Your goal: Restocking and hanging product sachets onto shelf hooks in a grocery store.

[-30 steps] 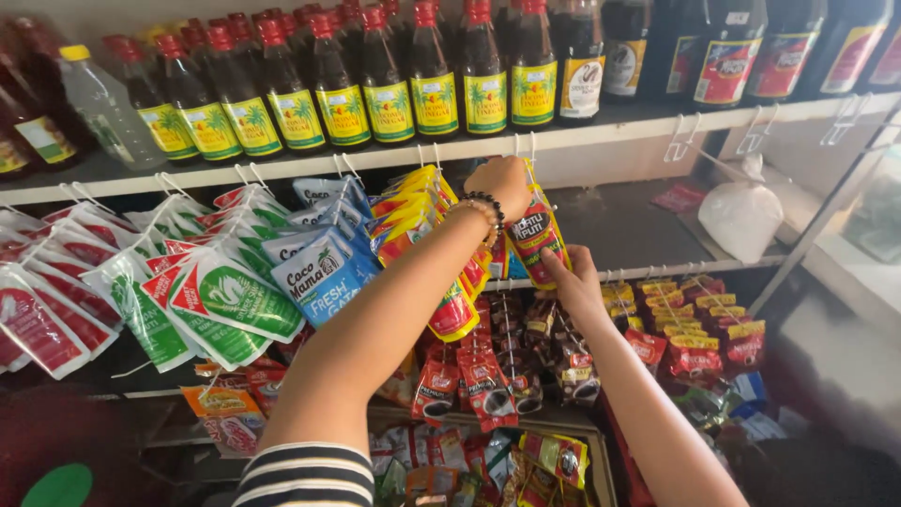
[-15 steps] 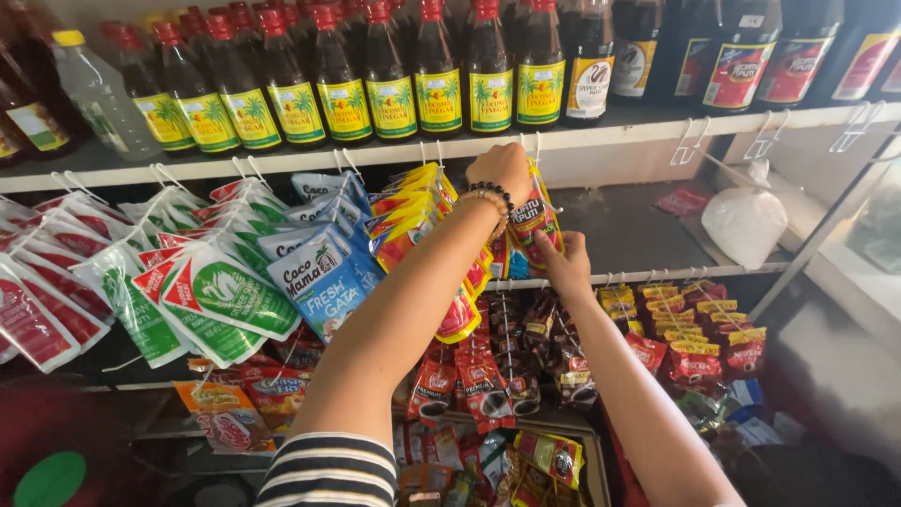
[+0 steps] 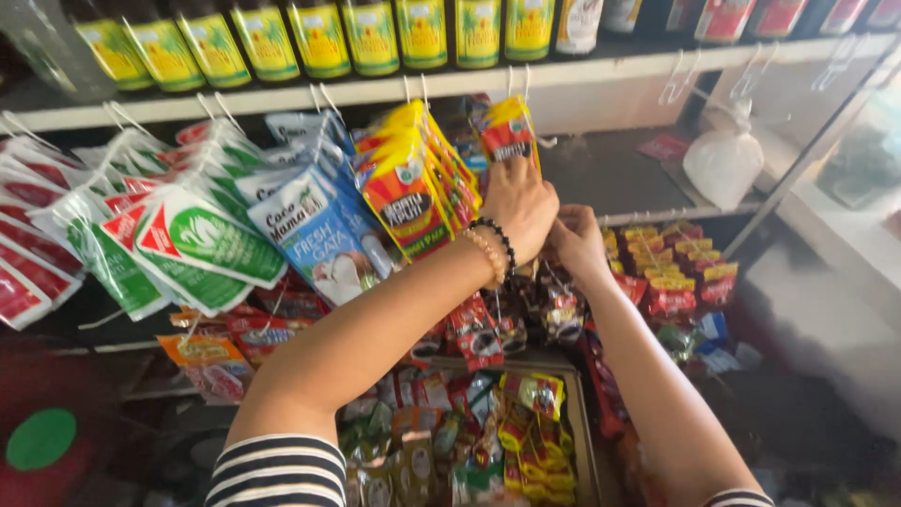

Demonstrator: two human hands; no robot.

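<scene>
While left hand (image 3: 518, 202) fingers clamp a yellow-red sachet (image 3: 505, 131) on its hook, right hand (image 3: 577, 239) fingers curled together, grip unclear

A small grocery shop before me, sauce bottles (image 3: 371, 38) lining the shelf (image 3: 601, 70), sachets (image 3: 413, 183) on hooks, snack packets (image 3: 526, 432) in a box

Both hands (image 3: 540, 221) at hanging yellow-red sachets (image 3: 505, 131)

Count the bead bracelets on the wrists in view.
2, both on the left wrist: a black bead bracelet next to the left hand, and a tan bead bracelet just behind it. None seen elsewhere.
</scene>
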